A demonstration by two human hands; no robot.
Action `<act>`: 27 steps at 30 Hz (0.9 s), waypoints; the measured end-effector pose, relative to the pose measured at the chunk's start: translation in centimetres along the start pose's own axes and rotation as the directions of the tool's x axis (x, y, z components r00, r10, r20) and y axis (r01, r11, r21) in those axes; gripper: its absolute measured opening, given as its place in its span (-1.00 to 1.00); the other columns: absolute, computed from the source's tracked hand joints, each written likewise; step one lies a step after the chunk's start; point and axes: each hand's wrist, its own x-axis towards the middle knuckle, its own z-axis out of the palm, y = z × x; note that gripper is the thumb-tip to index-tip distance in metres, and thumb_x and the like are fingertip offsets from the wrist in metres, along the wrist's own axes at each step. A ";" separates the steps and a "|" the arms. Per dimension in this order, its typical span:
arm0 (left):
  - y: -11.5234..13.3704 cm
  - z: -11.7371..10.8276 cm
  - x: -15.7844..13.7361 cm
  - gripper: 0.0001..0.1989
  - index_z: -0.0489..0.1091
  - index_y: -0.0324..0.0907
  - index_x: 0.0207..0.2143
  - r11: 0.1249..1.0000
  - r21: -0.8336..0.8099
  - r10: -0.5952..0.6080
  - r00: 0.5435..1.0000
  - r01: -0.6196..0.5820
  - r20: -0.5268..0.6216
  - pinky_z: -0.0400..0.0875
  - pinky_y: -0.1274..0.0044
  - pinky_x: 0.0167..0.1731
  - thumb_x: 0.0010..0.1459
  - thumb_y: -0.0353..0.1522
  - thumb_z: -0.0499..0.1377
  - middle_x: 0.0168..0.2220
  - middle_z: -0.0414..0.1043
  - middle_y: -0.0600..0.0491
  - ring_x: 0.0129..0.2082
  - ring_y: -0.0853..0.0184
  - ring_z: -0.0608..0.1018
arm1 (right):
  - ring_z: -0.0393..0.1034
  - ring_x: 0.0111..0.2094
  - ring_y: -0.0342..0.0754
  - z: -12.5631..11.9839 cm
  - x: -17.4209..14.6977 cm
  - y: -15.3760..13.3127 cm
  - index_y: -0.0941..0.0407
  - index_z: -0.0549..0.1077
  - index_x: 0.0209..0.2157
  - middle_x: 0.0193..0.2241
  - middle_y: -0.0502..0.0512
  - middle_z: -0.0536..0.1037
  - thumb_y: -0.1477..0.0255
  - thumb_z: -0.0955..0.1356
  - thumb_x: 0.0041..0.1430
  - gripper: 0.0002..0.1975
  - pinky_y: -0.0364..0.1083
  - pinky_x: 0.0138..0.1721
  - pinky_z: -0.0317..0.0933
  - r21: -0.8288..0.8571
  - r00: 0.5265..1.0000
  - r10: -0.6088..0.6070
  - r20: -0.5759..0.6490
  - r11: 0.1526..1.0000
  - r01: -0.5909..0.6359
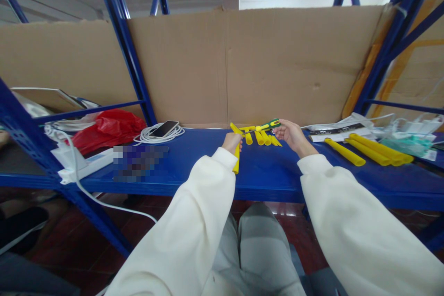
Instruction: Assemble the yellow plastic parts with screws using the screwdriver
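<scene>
My left hand (231, 142) is closed around a yellow tube (236, 165), which sticks out above and below the fist. My right hand (290, 135) has its fingers at the end of a screwdriver (268, 125) with a green and yellow handle. The thin shaft points left and reaches the tube at my left hand; whether its tip is inside the tube cannot be made out. Several short yellow pieces (265, 138) lie on the blue shelf (204, 148) between and behind my hands.
Longer yellow tubes (376, 150) lie at the right, near a white printed sheet (340, 129). On the left are a phone (165, 129) on a coiled white cable (144, 136), a red bag (107, 129) and a white power strip (93, 163). Cardboard (256, 64) walls the back.
</scene>
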 end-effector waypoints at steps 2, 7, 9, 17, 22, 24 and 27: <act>0.0 0.0 0.0 -0.81 0.27 -0.20 -0.49 1.000 -0.002 -0.006 1.000 0.006 -0.003 0.07 0.60 -0.67 0.16 -0.54 0.14 -0.73 0.12 0.21 -0.74 0.48 0.21 | 0.34 -0.67 -0.20 0.1 -0.1 -0.1 0.11 0.36 -0.42 -0.62 0.02 0.53 0.35 0.40 0.19 -0.81 -0.24 -0.63 0.21 0.017 1.000 0.000 0.026 1.000 -0.001; -0.2 0.0 0.2 -0.84 0.28 -0.20 -0.47 1.000 -0.010 0.009 1.000 -0.009 -0.003 0.08 0.61 -0.68 0.18 -0.53 0.12 -0.73 0.11 0.22 -0.75 0.48 0.21 | 0.29 -0.71 -0.24 0.3 -0.3 0.2 0.12 0.33 -0.47 -0.67 -0.02 0.48 0.30 0.41 0.21 -0.73 -0.27 -0.66 0.16 -0.032 0.999 -0.016 -0.036 0.999 0.015; -0.3 0.0 0.3 -0.83 0.28 -0.19 -0.47 1.000 -0.012 0.009 1.000 -0.009 0.003 0.08 0.61 -0.68 0.18 -0.53 0.12 -0.73 0.11 0.22 -0.75 0.48 0.21 | 0.27 -0.73 -0.24 0.4 -0.2 0.3 0.11 0.30 -0.48 -0.67 -0.02 0.47 0.26 0.41 0.20 -0.69 -0.27 -0.69 0.12 -0.052 0.998 -0.011 -0.066 0.999 0.008; -0.4 0.0 0.4 -0.85 0.29 -0.20 -0.48 1.000 -0.023 0.021 1.000 -0.021 0.010 0.08 0.61 -0.68 0.15 -0.53 0.14 -0.73 0.12 0.22 -0.75 0.49 0.22 | 0.29 -0.75 -0.22 0.3 -0.2 0.4 0.09 0.33 -0.39 -0.69 -0.05 0.47 0.19 0.42 0.17 -0.70 -0.27 -0.70 0.13 -0.072 0.998 0.001 -0.062 0.997 -0.005; -0.3 0.0 0.3 -0.89 0.33 -0.22 -0.44 1.000 -0.020 0.022 1.000 -0.022 0.003 0.10 0.61 -0.67 0.12 -0.54 0.12 -0.73 0.12 0.21 -0.75 0.47 0.23 | 0.32 -0.73 -0.21 0.2 -0.2 0.3 0.11 0.36 -0.39 -0.67 0.01 0.51 0.20 0.42 0.19 -0.72 -0.26 -0.68 0.18 -0.035 0.999 0.022 -0.036 0.999 -0.023; -0.3 0.0 0.3 -0.87 0.34 -0.22 -0.45 1.000 -0.016 0.019 1.000 -0.019 0.003 0.10 0.60 -0.67 0.11 -0.56 0.10 -0.74 0.11 0.21 -0.75 0.46 0.23 | 0.36 -0.70 -0.18 0.1 -0.1 0.1 0.11 0.36 -0.40 -0.63 0.05 0.55 0.25 0.39 0.22 -0.76 -0.24 -0.64 0.24 0.009 0.999 0.051 0.002 0.999 -0.051; -0.2 0.0 0.2 -0.86 0.32 -0.22 -0.47 1.000 -0.010 0.013 1.000 -0.013 0.004 0.09 0.61 -0.69 0.10 -0.57 0.09 -0.74 0.12 0.21 -0.75 0.46 0.23 | 0.41 -0.66 -0.15 0.0 -0.1 -0.2 0.12 0.36 -0.40 -0.58 0.10 0.59 0.33 0.32 0.28 -0.80 -0.20 -0.59 0.31 0.054 0.994 0.092 0.057 0.994 -0.095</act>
